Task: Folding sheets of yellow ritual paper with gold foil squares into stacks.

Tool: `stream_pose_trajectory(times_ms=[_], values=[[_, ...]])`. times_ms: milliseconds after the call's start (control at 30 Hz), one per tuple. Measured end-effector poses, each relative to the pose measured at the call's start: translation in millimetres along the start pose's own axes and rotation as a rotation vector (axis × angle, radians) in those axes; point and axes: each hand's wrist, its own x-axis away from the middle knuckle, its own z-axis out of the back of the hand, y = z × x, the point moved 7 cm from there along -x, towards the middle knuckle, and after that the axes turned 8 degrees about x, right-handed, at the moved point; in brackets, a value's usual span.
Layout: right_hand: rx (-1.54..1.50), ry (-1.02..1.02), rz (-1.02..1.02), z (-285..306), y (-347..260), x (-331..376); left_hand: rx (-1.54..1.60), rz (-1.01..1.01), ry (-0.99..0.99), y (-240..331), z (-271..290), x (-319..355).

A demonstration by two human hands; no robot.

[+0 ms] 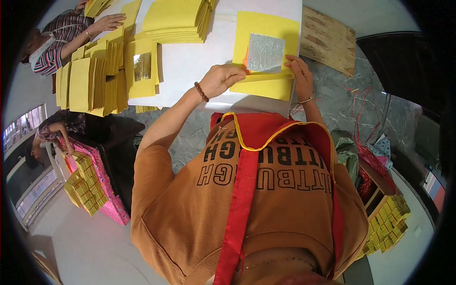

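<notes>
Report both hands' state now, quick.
Left hand: closed, thumb and fingers pinching the yellow sheet's left edge.
Right hand: fingers bent at its right edge; grip can't be told.

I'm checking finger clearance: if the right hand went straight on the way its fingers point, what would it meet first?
Most likely the right edge of the silver foil square on the yellow sheet; whether the right hand already touches the foil is unclear.
</notes>
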Motion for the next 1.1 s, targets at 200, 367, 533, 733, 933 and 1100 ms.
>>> stream_pose_trajectory(times_ms=[200, 367, 533, 733, 933, 1100], values=[[-0.024, 0.006, 0.000, 0.1, 3.2, -0.2, 0.261, 0.231, -0.115, -24.8, 0.6, -9.9], [-0.016, 0.014, -0.057, 0.4, 5.1, -1.0, 0.346, 0.305, -0.175, -33.7, -0.9, -13.3], [-0.066, 0.015, -0.057, 2.4, 9.7, 0.8, 0.367, 0.302, -0.213, -37.3, -0.3, -18.4], [0.138, -0.231, 0.247, 0.8, -14.8, 7.4, 0.392, 0.372, -0.234, -41.0, 0.9, -22.4], [0.414, -0.263, 0.264, -4.7, -17.2, 10.5, 0.384, 0.396, -0.310, -38.1, 1.4, -25.5], [0.418, -0.238, 0.296, -5.5, -12.6, 9.8, 0.393, 0.399, -0.343, -37.1, -0.6, -24.5]])
